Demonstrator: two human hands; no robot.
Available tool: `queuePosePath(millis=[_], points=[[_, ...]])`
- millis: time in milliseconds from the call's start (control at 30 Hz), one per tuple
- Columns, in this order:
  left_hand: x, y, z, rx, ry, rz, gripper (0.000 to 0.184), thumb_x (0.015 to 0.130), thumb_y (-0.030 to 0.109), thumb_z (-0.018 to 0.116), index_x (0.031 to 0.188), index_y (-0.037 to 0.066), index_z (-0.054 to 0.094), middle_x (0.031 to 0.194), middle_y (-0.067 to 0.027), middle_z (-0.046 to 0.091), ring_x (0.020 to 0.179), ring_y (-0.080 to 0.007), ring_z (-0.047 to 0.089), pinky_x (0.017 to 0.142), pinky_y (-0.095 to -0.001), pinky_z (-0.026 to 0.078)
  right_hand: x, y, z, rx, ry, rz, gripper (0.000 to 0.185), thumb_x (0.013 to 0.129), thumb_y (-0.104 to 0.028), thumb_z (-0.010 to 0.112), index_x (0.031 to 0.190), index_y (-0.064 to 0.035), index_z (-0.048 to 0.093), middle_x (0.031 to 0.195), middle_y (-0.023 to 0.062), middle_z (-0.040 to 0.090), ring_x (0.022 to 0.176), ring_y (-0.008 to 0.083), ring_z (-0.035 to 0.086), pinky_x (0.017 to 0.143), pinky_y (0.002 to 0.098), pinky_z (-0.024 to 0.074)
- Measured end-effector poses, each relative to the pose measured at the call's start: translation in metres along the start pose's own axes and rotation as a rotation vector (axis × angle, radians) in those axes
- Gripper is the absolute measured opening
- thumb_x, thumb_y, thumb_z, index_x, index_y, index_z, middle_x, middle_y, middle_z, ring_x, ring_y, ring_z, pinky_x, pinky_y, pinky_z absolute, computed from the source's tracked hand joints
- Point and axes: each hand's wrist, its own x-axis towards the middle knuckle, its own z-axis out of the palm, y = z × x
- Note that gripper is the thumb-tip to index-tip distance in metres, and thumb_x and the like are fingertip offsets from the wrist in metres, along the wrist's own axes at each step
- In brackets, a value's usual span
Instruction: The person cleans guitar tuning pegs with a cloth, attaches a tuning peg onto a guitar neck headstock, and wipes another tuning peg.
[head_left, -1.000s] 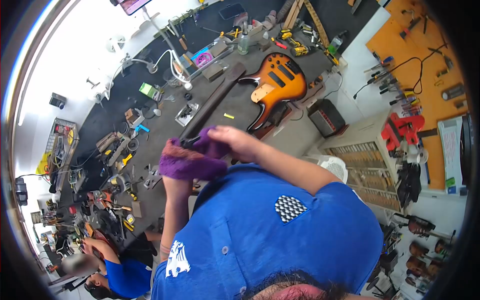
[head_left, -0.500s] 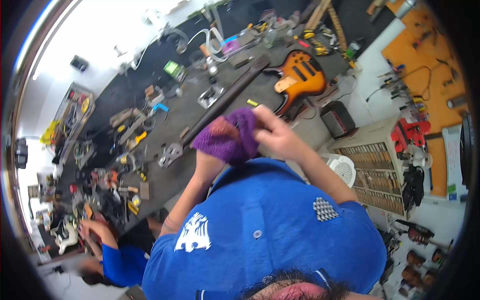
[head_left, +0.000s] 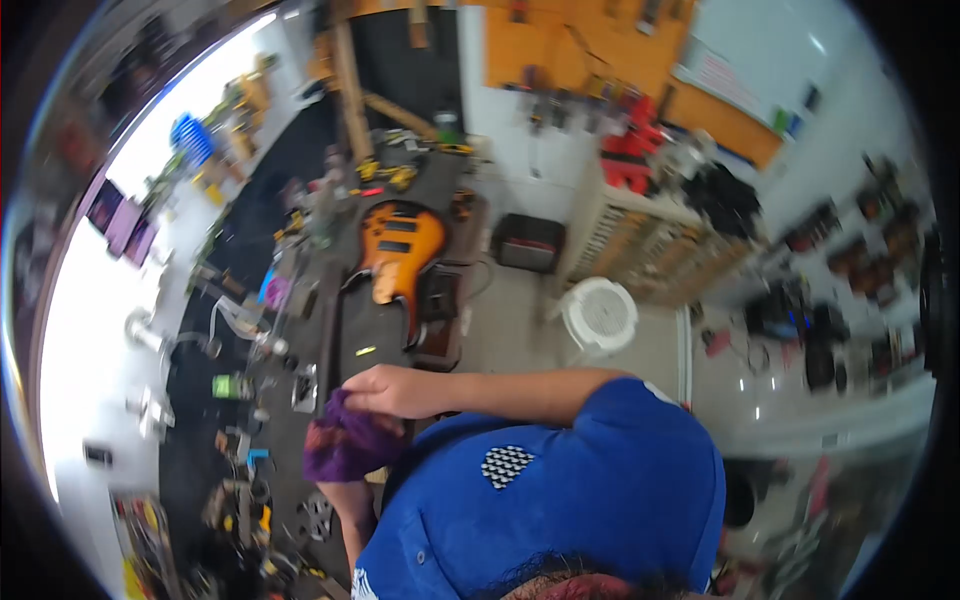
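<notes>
A bunched purple cloth [head_left: 345,448] with a reddish patch is held close to my body over the bench edge. My right hand [head_left: 385,392] pinches its upper side, fingers closed on the fabric. From below, my left hand [head_left: 342,490] holds the same cloth, which covers most of that hand and hides its fingers. Whether anything lies inside the folds I cannot tell. Beyond my hands, a sunburst guitar body [head_left: 400,250] lies on the bench, and a long dark guitar neck [head_left: 331,340] rests to its left.
Tools and small parts crowd the dark workbench [head_left: 285,440]. A small yellow piece [head_left: 365,351] lies just past my right hand. Off the bench to the right are a black amplifier [head_left: 528,242], a white stool [head_left: 600,315] and a cabinet [head_left: 640,240] with a red tool on top.
My view has turned to the right, so the guitar body, stool and cabinet sit further left. Both hands stay on the purple cloth. The co-worker at lower left is out of view.
</notes>
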Motion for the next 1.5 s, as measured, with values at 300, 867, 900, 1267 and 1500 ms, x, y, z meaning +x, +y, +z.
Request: queuePosePath(millis=[300,867,900,1267,1500], points=[[-0.014,0.034,0.056,-0.322,-0.357,-0.197,0.023,0.105,0.013,0.059,0.125,0.001,0.061,0.117,-0.0078,0.067,0.101,-0.0170,0.067,0.085,-0.0322,0.056,-0.082,0.005,-0.010,-0.695,0.168,-0.395,0.035,0.095,-0.033,0.076,0.107,-0.0043,0.060,0.104,0.0159,0.062,0.099,0.0378,0.064,0.080,0.0486,0.0500],[-0.011,0.084,0.314,-0.134,-0.757,-0.215,0.025,0.104,0.013,0.062,0.125,0.000,0.061,0.116,-0.0072,0.067,0.102,-0.0161,0.066,0.085,-0.0315,0.056,-0.318,-0.049,-0.160,-0.265,0.324,0.096,0.040,0.102,-0.038,0.068,0.112,-0.0007,0.057,0.096,0.0194,0.069,0.096,0.0388,0.070,0.085,0.0495,0.0516],[-0.012,0.087,0.337,-0.136,-0.786,-0.214,0.025,0.104,0.013,0.062,0.125,0.000,0.061,0.116,-0.0072,0.067,0.102,-0.0161,0.066,0.085,-0.0315,0.056,-0.339,-0.051,-0.169,-0.244,0.342,0.113,0.040,0.102,-0.037,0.067,0.112,-0.0001,0.058,0.095,0.0191,0.069,0.095,0.0384,0.070,0.084,0.0491,0.0517],[-0.024,0.120,0.520,0.034,-1.395,0.069,0.013,0.099,0.014,0.069,0.105,0.002,0.069,0.103,-0.0068,0.072,0.090,-0.0146,0.068,0.074,-0.0298,0.054,-0.475,0.010,-0.176,-0.153,1.152,-0.222,0.040,0.112,-0.039,0.051,0.115,-0.0011,0.064,0.084,0.0128,0.066,0.069,0.0250,0.063,0.067,0.0395,0.0496],[-0.051,0.144,0.598,-0.085,-1.831,0.187,0.015,0.092,0.010,0.073,0.102,0.000,0.070,0.096,-0.0068,0.072,0.086,-0.0152,0.068,0.077,-0.0320,0.055,-0.521,0.006,-0.102,0.128,1.372,-0.210,0.039,0.113,-0.042,0.048,0.121,-0.0045,0.052,0.094,0.0073,0.064,0.070,0.0152,0.067,0.064,0.0320,0.0543]])
